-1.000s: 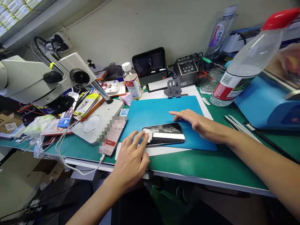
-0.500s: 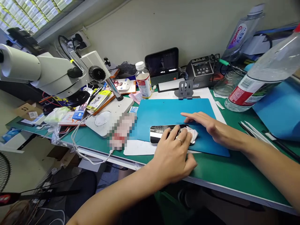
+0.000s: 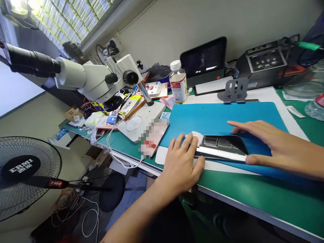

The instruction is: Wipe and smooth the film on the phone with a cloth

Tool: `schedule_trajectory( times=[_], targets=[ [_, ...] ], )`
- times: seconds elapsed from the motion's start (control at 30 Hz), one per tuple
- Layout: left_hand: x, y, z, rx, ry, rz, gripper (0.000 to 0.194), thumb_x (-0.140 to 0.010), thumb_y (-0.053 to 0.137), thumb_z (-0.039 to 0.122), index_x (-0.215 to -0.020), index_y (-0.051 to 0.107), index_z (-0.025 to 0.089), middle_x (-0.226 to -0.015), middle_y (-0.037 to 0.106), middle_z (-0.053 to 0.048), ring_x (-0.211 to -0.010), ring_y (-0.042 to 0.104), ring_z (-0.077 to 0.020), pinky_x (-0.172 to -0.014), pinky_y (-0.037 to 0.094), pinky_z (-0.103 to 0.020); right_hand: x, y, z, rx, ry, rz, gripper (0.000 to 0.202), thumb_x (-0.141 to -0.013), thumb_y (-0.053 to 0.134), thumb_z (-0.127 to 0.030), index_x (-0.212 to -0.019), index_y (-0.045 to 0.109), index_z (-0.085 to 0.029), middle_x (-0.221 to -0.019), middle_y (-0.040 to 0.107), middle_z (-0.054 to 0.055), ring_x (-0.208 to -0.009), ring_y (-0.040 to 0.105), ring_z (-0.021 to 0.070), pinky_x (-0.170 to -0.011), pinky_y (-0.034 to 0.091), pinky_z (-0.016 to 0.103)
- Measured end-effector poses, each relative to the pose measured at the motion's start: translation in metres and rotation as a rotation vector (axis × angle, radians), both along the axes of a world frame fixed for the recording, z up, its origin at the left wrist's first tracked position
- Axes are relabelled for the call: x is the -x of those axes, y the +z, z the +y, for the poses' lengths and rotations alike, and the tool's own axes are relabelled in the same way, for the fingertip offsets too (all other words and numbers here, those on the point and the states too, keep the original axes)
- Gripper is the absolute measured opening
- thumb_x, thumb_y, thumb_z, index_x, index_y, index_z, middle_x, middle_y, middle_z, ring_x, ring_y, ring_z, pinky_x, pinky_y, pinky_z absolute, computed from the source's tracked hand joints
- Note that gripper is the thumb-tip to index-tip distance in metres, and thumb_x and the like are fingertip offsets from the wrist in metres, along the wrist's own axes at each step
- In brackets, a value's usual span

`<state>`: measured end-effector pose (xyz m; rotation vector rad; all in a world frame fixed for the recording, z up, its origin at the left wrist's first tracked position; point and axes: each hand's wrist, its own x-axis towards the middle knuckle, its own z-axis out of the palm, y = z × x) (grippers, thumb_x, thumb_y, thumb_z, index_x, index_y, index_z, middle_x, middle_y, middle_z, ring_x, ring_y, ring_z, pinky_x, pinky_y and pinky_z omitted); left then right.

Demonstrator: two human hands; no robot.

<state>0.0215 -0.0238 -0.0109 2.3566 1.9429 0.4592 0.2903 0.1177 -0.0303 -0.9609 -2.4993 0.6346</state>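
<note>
A phone with a dark, glossy face lies flat across the front edge of a blue mat. My left hand, a ring on one finger, presses a crumpled white tissue against the phone's left end. Its fingers cover that end and part of the tissue. At the opposite end, my right hand is open, its thumb against the phone's right corner and its fingers stretched above the mat.
Left of the mat lies a pinkish, blurred-out device with a white cable. Behind it stands a microscope. A bottle, a screen, a grey metal stand and a control box line the back. A fan is at left.
My left hand has wiped the tissue from the phone's right end to its left end. My right thumb has come down to the phone's right corner. The view has turned left.
</note>
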Motion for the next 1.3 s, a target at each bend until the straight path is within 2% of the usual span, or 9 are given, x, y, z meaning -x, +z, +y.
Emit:
schedule_trajectory(
  times=[0.23, 0.37, 0.43, 0.57, 0.73, 0.87, 0.97, 1.17, 1.3],
  targets=[
    [0.008, -0.006, 0.010, -0.020, -0.070, -0.075, 0.059, -0.106, 0.054, 0.044, -0.155, 0.045, 0.013, -0.160, 0.050, -0.014, -0.150, 0.040, -0.0402, -0.121, 0.035, -0.062, 0.014, 0.019, -0.019, -0.095, 0.090, -0.119, 0.090, -0.082, 0.069, -0.071, -0.157, 0.043, -0.029, -0.131, 0.069, 0.015, -0.117, 0.062, 0.0399, -0.094, 0.055, 0.057],
    [0.023, -0.006, 0.000, -0.181, -0.139, -0.206, 0.024, -0.103, 0.062, 0.026, -0.124, 0.070, 0.019, -0.130, 0.073, -0.009, -0.122, 0.062, -0.0303, -0.105, 0.052, -0.049, 0.017, 0.023, -0.023, -0.063, 0.081, -0.117, 0.090, -0.085, 0.070, -0.063, -0.160, 0.036, -0.025, -0.125, 0.068, 0.014, -0.114, 0.064, 0.0364, -0.089, 0.057, 0.051],
    [0.029, -0.005, -0.002, -0.238, -0.143, -0.271, 0.012, -0.102, 0.062, 0.020, -0.106, 0.074, 0.021, -0.109, 0.076, -0.005, -0.105, 0.064, -0.0245, -0.094, 0.055, -0.041, 0.016, 0.024, -0.024, -0.065, 0.089, -0.109, 0.090, -0.084, 0.073, -0.060, -0.158, 0.035, -0.024, -0.122, 0.067, 0.014, -0.112, 0.064, 0.0354, -0.089, 0.058, 0.049],
    [0.039, 0.000, 0.008, -0.249, -0.092, -0.266, 0.009, -0.100, 0.065, 0.016, -0.096, 0.071, 0.021, -0.099, 0.073, -0.003, -0.096, 0.062, -0.0224, -0.087, 0.053, -0.037, 0.012, 0.025, -0.022, -0.095, 0.089, -0.093, 0.082, -0.084, 0.075, -0.054, -0.153, 0.040, -0.025, -0.123, 0.065, 0.013, -0.113, 0.065, 0.0342, -0.092, 0.057, 0.048],
    [0.045, 0.013, 0.040, -0.213, 0.017, -0.144, 0.007, -0.099, 0.064, 0.016, -0.100, 0.068, 0.021, -0.098, 0.068, -0.004, -0.098, 0.063, -0.0246, -0.083, 0.052, -0.037, 0.005, 0.025, -0.016, -0.074, 0.014, -0.099, 0.077, -0.085, 0.073, -0.051, -0.151, 0.042, -0.026, -0.130, 0.062, 0.013, -0.115, 0.066, 0.0341, -0.095, 0.057, 0.049],
    [0.040, 0.016, 0.055, -0.174, 0.022, -0.102, 0.023, -0.100, 0.061, 0.018, -0.123, 0.065, 0.020, -0.114, 0.067, -0.008, -0.111, 0.061, -0.0275, -0.095, 0.052, -0.041, 0.005, 0.027, -0.016, -0.064, 0.004, -0.119, 0.077, -0.084, 0.072, -0.054, -0.150, 0.045, -0.025, -0.126, 0.063, 0.014, -0.116, 0.065, 0.0357, -0.094, 0.057, 0.051],
    [0.034, 0.013, 0.052, -0.171, -0.039, -0.129, 0.047, -0.098, 0.068, 0.039, -0.138, 0.059, 0.017, -0.126, 0.066, -0.012, -0.121, 0.058, -0.0315, -0.104, 0.049, -0.046, 0.006, 0.031, -0.019, -0.062, -0.001, -0.119, 0.078, -0.082, 0.074, -0.053, -0.149, 0.047, -0.025, -0.124, 0.064, 0.014, -0.116, 0.064, 0.0367, -0.092, 0.057, 0.053],
    [0.029, 0.013, 0.049, -0.085, -0.258, -0.081, 0.072, -0.089, 0.076, 0.057, -0.147, 0.053, 0.020, -0.145, 0.061, -0.013, -0.136, 0.049, -0.0343, -0.116, 0.041, -0.051, 0.006, 0.031, -0.020, -0.117, 0.012, -0.048, 0.072, -0.084, 0.073, -0.050, -0.149, 0.049, -0.029, -0.126, 0.063, 0.012, -0.117, 0.063, 0.0355, -0.091, 0.058, 0.052],
    [0.024, 0.011, 0.054, 0.014, -0.199, -0.060, 0.090, -0.082, 0.079, 0.066, -0.152, 0.046, 0.019, -0.146, 0.060, -0.014, -0.140, 0.048, -0.0366, -0.116, 0.041, -0.052, 0.007, 0.026, -0.018, -0.170, 0.013, -0.013, 0.072, -0.084, 0.072, -0.051, -0.148, 0.051, -0.026, -0.125, 0.063, 0.014, -0.114, 0.063, 0.0351, -0.090, 0.057, 0.051]
  ],
)
